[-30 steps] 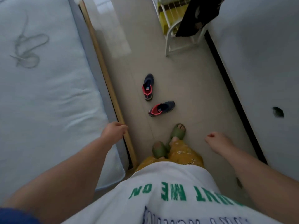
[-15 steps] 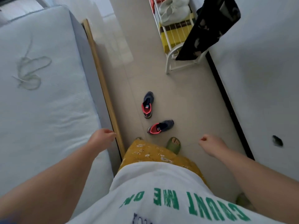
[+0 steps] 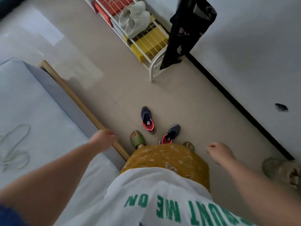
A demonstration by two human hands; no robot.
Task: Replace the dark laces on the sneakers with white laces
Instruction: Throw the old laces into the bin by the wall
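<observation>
Two sneakers on the tiled floor (image 3: 187,98), directly ahead of the person's feet. First sneaker (image 3: 147,119): dark blue upper, coral-red collar, toe pointing away from the person. Second sneaker (image 3: 171,134): same colours, lying at an angle, toe pointing up-right, heel just beside the hem of the mustard floral skirt (image 3: 166,159). The two are near each other, not touching. No lace detail can be made out on either at this size.

Loose lace (image 3: 15,144): pale, looped in a tangle on the light blue mattress (image 3: 40,115) at far left, well apart from the sneakers. Wooden bed rail (image 3: 78,100) runs along the mattress edge.

Left hand (image 3: 103,138): held out over the end of the bed rail, fingers loosely bent and somewhat blurred, nothing in it. Right hand (image 3: 219,151): over the floor, fingers curled into a loose fist, holding nothing.

Green slides on both feet; left slide (image 3: 136,141) clear of the first sneaker, right one mostly hidden by the skirt.

Background: white wire shoe rack (image 3: 153,69) against the wall, carrying a pair of pale shoes (image 3: 133,19) and yellow boxes (image 3: 149,44); dark garment (image 3: 189,30) hangs over its near end.
</observation>
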